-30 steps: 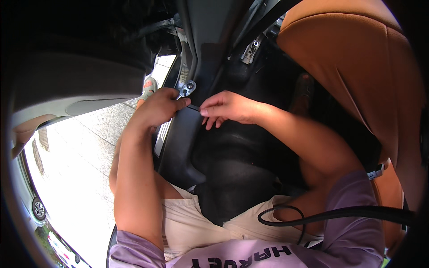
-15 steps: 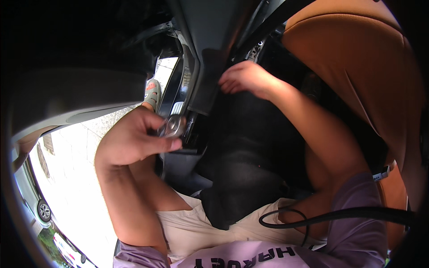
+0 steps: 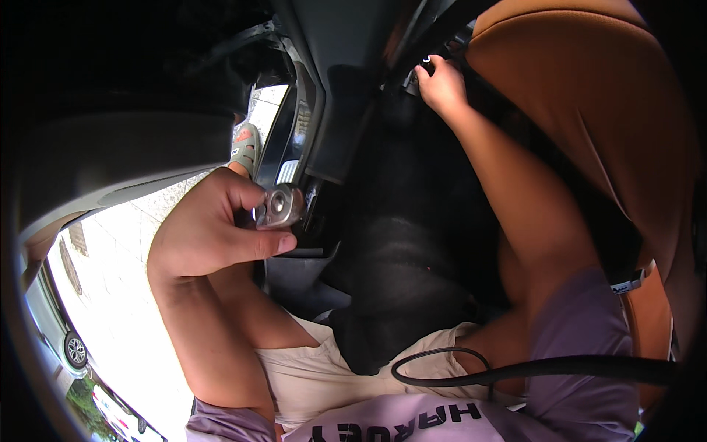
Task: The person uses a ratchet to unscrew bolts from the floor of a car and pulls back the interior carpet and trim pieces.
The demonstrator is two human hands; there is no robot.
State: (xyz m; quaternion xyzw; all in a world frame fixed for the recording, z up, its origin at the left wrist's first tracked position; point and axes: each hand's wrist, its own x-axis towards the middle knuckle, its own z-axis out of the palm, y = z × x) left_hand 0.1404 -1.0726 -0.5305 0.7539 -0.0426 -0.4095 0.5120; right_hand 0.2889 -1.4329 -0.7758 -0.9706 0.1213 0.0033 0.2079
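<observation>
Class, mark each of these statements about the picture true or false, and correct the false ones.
1. The left hand holds a small silver metal part. True.
2. The right hand rests on the person's lap. False: it reaches far forward, up beside the tan seat, and grips something small and dark that cannot be made out.
3. The two hands touch each other. False: they are well apart, the left near the body and the right stretched ahead.
4. A black cable loops across the chest over the lilac shirt. True.
5. A foot in a sandal shows on the pavement outside. True.
</observation>
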